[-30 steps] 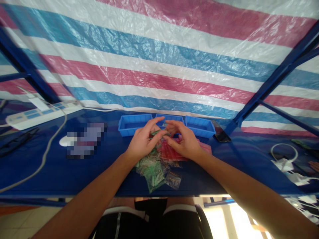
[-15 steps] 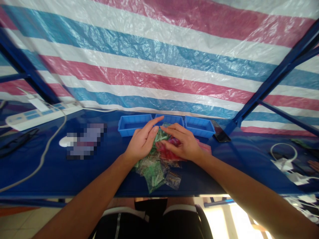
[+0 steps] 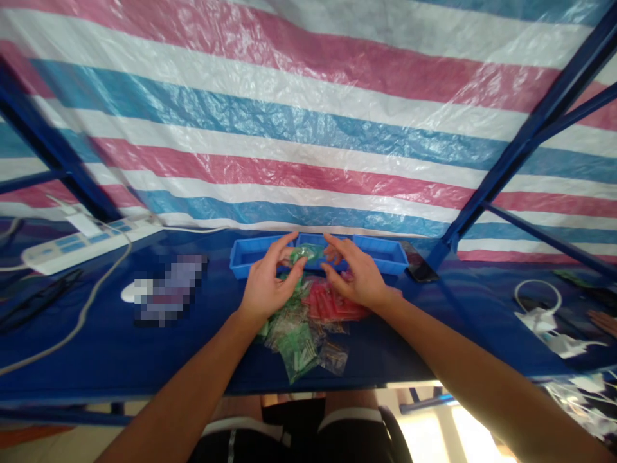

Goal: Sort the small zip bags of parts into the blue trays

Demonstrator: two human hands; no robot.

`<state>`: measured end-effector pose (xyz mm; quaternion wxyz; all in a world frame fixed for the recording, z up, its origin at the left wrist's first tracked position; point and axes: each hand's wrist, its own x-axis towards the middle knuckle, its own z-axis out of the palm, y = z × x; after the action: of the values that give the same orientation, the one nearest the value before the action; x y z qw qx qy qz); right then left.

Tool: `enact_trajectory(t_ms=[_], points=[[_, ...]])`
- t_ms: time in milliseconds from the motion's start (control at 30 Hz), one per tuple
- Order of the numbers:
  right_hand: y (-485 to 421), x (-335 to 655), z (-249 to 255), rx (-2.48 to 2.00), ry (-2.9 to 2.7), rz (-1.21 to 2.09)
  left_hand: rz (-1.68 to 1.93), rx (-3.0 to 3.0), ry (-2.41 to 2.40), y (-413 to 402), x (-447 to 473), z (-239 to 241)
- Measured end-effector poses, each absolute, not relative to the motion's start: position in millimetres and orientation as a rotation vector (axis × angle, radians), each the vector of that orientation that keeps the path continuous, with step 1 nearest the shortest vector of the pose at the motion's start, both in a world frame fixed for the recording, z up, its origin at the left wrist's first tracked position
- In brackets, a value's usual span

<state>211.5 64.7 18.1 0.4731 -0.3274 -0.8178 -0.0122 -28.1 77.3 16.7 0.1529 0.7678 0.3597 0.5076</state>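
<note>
A small green plastic bag (image 3: 308,253) is up in front of the middle blue bin, with my left hand (image 3: 267,283) pinching its left side between thumb and fingers. On the other side, my right hand (image 3: 362,276) has thumb and fingers apart, close to the bag's right end. Red bags (image 3: 332,305) lie in a pile below my right hand. Nearer to me, clear bags with small metal pieces (image 3: 333,357) and more green bags (image 3: 299,350) are spread on the blue table (image 3: 202,350). What the bags contain is too small to name.
Three blue bins stand in a row at the back: left (image 3: 241,260), middle (image 3: 313,239) and right (image 3: 395,260). A dark phone (image 3: 421,265) lies right of them. At left are a power strip (image 3: 91,243), a cable (image 3: 91,292) and a white mouse (image 3: 135,291). Another person's hand (image 3: 605,321) shows at far right.
My hands have moved apart from over the pile, and a green bag is now raised between them in front of the middle bin. The camera view has tilted up slightly.
</note>
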Motion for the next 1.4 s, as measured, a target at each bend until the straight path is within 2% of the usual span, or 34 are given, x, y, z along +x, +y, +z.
enact_trajectory(t_ms=[167,300,500,700,767,867,967,1267,1400], points=[[87,252,29,-0.910,-1.932,-0.271,1.731,2.316,1.275,87,-46,27],[93,286,29,-0.971,-1.926,-0.375,1.672,2.450,1.308,101,-63,33],[91,296,28,-0.954,-1.820,-0.304,1.579,2.501,1.352,108,-74,32],[95,285,20,-0.937,-1.943,-0.296,1.588,2.527,1.275,108,-66,32],[99,286,15,-0.958,-1.985,-0.306,1.503,2.610,1.165,110,-56,32],[103,290,11,-1.003,-1.998,-0.316,1.159,2.827,0.991,110,-40,29],[102,293,13,-1.043,-1.972,-0.309,0.934,2.925,1.002,107,-33,22],[95,279,13,-0.989,-2.030,-0.253,0.822,2.880,1.022,94,-41,25],[92,271,12,-0.933,-2.084,-0.215,0.947,2.828,1.085,69,-50,31]])
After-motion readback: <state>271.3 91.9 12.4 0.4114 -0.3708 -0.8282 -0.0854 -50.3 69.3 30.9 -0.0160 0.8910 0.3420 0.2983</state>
